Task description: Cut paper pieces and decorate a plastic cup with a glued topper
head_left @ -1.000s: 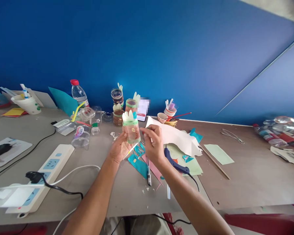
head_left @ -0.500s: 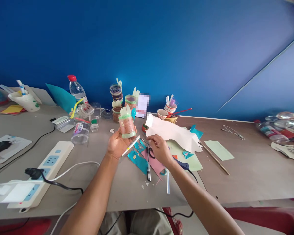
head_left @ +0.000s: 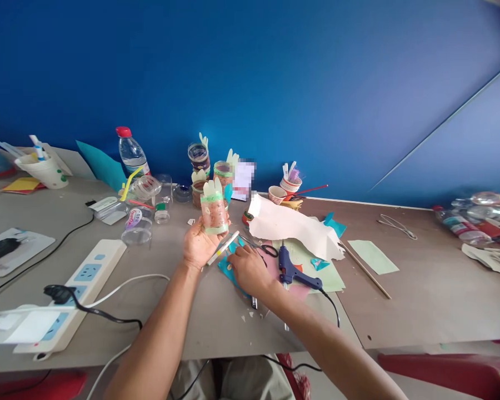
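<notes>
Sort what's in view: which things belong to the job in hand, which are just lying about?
Likely the job:
decorated jar, in the left hand
blue paper, partly under the right hand
glue gun, nearby

Apparently lying about:
red-capped bottle
green-spotted cup
plastic bottles, far right

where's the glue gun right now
In the head view, the blue glue gun lies just to the right of the person's right hand, partly over the light green sheet and below the white paper.

The jar is reddish-brown between green bands, the glue gun dark blue, the bottle cap red.
</notes>
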Tool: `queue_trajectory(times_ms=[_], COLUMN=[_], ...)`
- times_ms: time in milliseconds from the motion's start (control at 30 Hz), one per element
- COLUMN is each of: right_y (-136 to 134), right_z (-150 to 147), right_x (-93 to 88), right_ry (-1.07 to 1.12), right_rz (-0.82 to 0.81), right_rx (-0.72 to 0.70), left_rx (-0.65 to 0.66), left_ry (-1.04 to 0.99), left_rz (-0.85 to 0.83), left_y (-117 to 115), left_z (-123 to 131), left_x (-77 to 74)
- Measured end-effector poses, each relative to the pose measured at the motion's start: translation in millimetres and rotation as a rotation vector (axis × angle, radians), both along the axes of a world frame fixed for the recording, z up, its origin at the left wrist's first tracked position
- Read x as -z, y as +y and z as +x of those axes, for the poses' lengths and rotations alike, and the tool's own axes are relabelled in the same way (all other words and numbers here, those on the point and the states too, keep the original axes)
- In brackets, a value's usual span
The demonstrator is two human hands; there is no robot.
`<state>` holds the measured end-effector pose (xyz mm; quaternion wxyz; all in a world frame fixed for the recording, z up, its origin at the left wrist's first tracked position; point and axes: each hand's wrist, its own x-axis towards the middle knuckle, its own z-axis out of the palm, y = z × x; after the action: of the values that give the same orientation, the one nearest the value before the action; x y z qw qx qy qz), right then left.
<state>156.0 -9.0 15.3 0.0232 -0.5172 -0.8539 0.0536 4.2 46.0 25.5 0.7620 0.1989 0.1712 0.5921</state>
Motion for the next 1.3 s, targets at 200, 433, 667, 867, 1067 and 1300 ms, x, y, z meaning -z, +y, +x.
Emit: queue_trajectory(times_ms=[200,433,667,867,1067,1300], right_y=[3,9,23,32,36,39], right_z=[-6,4,24,-1,-23,-31], right_x=[-5.5,-7.5,-38.6,-53.7,-51.5,-54.2], right_ry=[-0.107,0.266,1.147,1.736,1.879,1.931], right_rz=[-0.011,-0.060,-0.184,-0.316,-0.346,-0.350], right_rx=[-0.099,-0.041,0.311,0.454,0.456,0.464], left_rx=[0.012,0.011,0.034,0.025,0.039,0.041], left_ry=[-0.017,-0.036,-0.043,-0.098,-0.154,-0.152], left_rz=[0.016,-0.004,-0.060,-0.121,-0.126,-0.095], left_y=[0,0,1,0,-1,-1], left_z=[0,-1,1,7,9,10], left_x=[1.2,3.8,6.1,6.3,7.1,6.5])
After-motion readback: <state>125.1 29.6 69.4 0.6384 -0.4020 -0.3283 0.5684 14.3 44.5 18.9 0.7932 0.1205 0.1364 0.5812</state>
